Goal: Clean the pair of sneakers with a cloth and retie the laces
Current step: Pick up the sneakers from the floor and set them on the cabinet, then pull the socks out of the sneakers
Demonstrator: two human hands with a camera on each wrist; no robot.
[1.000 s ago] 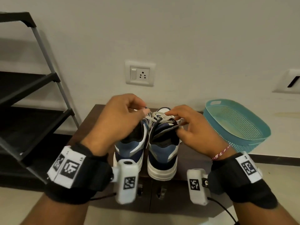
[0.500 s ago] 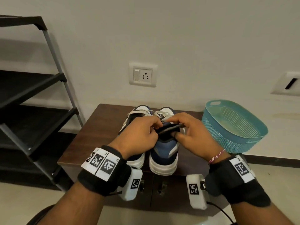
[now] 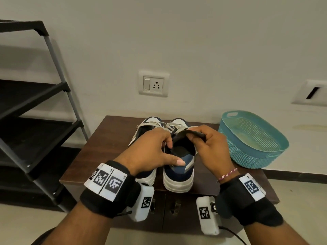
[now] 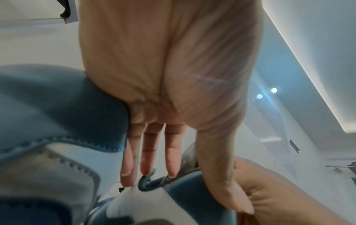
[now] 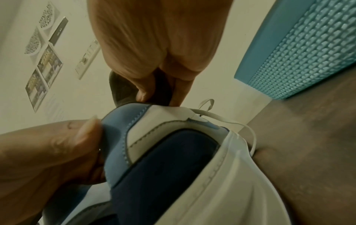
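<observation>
Two blue-and-white sneakers stand side by side, heels toward me, on the dark wooden cabinet top point(image 3: 106, 144). The left sneaker point(image 3: 150, 122) is mostly hidden under my left hand point(image 3: 174, 153). That hand holds the collar of the right sneaker point(image 3: 178, 175), thumb point(image 5: 84, 134) on the heel edge and fingers point(image 4: 148, 152) straight down its inner side. My right hand point(image 3: 196, 137) pinches the dark tongue point(image 3: 184, 133) and lifts it back from the opening. Loose white laces point(image 3: 174, 125) lie over the front. No cloth is in view.
A teal mesh basket point(image 3: 251, 138) sits at the cabinet's right end, close to my right hand. A black shoe rack point(image 3: 35, 103) stands on the left. On the wall behind the sneakers is a socket plate point(image 3: 153, 84). Cabinet doors are below the front edge.
Both hands left the laces and came back toward the shoe opening. My left hand let go of the tongue and took the collar; my right hand lifted the tongue higher.
</observation>
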